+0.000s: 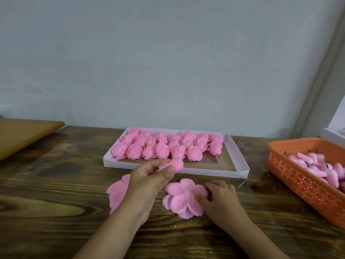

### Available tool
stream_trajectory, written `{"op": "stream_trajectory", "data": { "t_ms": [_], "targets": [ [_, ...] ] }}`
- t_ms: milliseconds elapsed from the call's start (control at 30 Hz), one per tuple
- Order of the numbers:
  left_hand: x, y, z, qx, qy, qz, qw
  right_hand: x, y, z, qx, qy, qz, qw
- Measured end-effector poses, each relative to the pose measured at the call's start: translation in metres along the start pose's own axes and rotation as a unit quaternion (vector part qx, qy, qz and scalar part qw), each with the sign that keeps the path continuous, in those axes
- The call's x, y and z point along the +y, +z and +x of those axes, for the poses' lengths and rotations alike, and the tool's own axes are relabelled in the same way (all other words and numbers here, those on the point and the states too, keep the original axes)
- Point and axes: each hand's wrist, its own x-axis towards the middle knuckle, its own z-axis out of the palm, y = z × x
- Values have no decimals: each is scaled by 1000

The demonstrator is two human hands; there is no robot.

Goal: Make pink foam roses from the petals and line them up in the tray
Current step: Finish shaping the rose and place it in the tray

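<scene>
The white tray (240, 161) holds rows of pink roses (162, 146) in its far half; right of it, an orange basket (298, 182) holds rose buds (317, 165). Just before the tray, the left hand (149, 180) pinches a rose (173, 164), and the right hand (220, 197) presses its fingers on a flat petal stack (183, 197).

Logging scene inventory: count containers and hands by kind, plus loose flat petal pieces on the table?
White tray: 1
Orange basket: 1
Flat petal pieces on table: 2 visible
Hands: 2, left hand, right hand
Total: 6

Finished pink roses (162, 145) are lined up in the white tray (240, 161); flat petals (183, 198) are spread before it; one rose (172, 164) is held above its near rim.
</scene>
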Motion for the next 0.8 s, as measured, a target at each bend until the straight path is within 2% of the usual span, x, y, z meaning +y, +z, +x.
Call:
{"op": "stream_trajectory", "data": {
  "t_ms": [233, 567, 800],
  "targets": [
    [-2, -1, 0, -9, 0, -3, 1000, -4, -2, -3, 38, -45, 18, 998],
    [-3, 0, 1, -9, -12, -4, 1000, -3, -6, -1, 86, -77, -19, 993],
    [-3, 2, -1, -16, -26, -4, 1000, -3, -7, 0, 73, -71, -47, 994]
  ]
}}
